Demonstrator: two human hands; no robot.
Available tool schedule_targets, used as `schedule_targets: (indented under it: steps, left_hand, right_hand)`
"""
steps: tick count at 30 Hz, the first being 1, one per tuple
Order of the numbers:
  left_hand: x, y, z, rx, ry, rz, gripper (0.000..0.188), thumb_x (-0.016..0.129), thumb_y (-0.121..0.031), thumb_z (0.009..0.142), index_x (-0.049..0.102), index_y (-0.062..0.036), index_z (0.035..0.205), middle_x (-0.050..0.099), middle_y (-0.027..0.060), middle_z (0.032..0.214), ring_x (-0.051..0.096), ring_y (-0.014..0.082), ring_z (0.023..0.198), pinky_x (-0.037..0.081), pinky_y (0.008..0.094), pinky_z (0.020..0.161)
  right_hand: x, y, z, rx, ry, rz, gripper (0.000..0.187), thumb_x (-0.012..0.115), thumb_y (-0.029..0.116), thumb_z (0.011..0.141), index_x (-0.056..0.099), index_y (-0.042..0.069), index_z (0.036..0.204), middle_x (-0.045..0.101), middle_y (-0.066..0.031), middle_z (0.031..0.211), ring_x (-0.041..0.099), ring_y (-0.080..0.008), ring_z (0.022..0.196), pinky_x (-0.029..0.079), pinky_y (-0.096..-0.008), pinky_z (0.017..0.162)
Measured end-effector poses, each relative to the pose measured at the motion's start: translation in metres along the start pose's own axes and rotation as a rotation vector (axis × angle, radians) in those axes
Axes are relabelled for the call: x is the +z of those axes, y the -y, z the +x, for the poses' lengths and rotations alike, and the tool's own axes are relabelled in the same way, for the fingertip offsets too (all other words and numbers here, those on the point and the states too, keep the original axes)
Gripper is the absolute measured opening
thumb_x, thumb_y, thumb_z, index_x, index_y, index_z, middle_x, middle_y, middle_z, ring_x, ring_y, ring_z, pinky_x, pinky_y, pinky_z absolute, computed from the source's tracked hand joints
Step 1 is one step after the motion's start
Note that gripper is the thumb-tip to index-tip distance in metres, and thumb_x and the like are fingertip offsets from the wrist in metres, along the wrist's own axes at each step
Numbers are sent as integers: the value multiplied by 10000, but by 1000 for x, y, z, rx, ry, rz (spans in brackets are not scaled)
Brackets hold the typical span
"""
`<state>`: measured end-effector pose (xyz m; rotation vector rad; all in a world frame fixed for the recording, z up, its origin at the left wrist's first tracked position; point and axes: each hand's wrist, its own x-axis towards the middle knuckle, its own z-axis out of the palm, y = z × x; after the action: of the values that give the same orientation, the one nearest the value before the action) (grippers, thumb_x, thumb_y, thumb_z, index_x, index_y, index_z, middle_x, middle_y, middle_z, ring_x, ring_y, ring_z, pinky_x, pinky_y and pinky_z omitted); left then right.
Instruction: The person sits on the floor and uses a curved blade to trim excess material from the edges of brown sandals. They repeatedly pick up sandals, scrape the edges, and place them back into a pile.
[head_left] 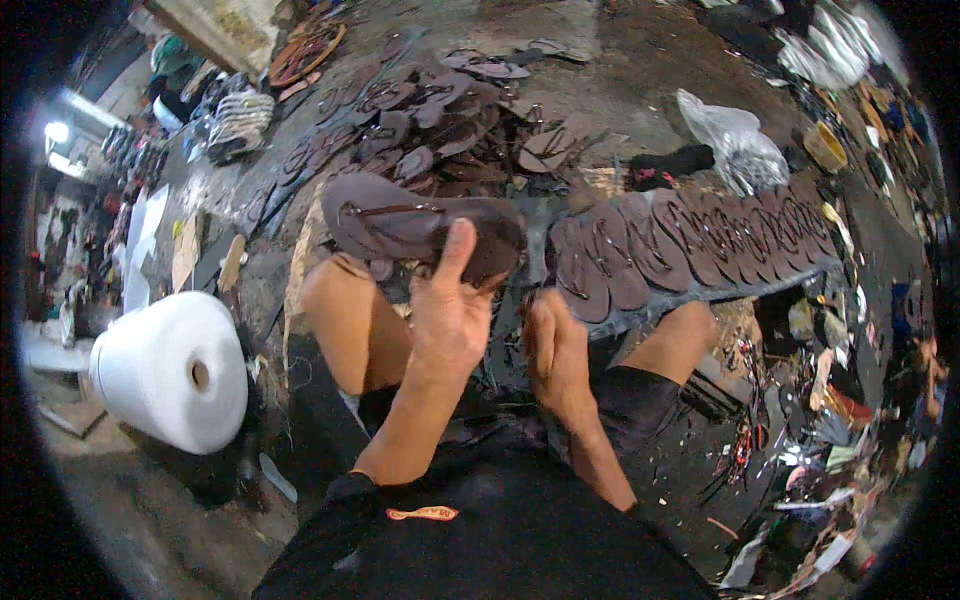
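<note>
My left hand grips a dark brown thong sandal near its heel, the thumb lying over the top of the sole. The sandal points to the left, its straps facing up. Close by on the right, my right hand is closed, fingers curled in; whatever it may hold is hidden. Just beyond that hand begins a row of similar brown sandals, standing tightly overlapped on a grey-blue sheet. Farther out, a loose heap of brown sandals covers the floor.
A large white roll of sheet material lies at my left. Clear plastic bags and a yellow container are at the far right. Scraps and debris litter the right side. Stacked pale sandals sit far left.
</note>
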<state>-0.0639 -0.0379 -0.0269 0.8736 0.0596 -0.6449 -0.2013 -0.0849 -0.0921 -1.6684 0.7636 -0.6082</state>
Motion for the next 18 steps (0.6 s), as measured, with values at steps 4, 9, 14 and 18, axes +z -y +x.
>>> schedule_targets:
  steps: [4, 9, 14, 18]
  left_hand:
    - [-16, -6, -2, -75, -4, -31, 287, 789, -212, 954, 692, -85, 1194, 754, 42, 1144, 728, 213, 1017, 583, 399, 936]
    - [-31, -8, -30, -164, 98, 75, 272, 724, -178, 996, 671, -86, 1247, 747, 66, 1169, 724, 227, 1072, 578, 423, 980]
    - [-36, -9, -35, -150, 63, 84, 319, 759, -87, 947, 648, -74, 1246, 737, 49, 1123, 736, 205, 1002, 633, 409, 893]
    - [-52, -2, -44, -297, 11, 295, 347, 767, -91, 929, 635, -101, 1250, 706, 37, 1142, 706, 238, 1059, 598, 458, 955]
  right_hand:
    - [-19, -9, -76, 31, 13, -123, 250, 540, 294, 1075, 561, 58, 995, 576, -179, 689, 559, -388, 604, 421, -467, 538]
    - [-41, -23, -90, 36, 55, -322, 258, 613, 340, 1036, 564, 89, 1008, 648, -204, 775, 636, -461, 691, 459, -517, 570]
    - [-57, -15, -60, -7, 121, -403, 336, 611, 428, 1025, 575, 94, 1038, 693, -187, 852, 661, -449, 746, 490, -511, 611]
    - [-69, 11, -43, 64, 233, -490, 340, 574, 439, 1042, 594, 100, 1057, 697, -196, 839, 665, -462, 771, 491, -549, 630]
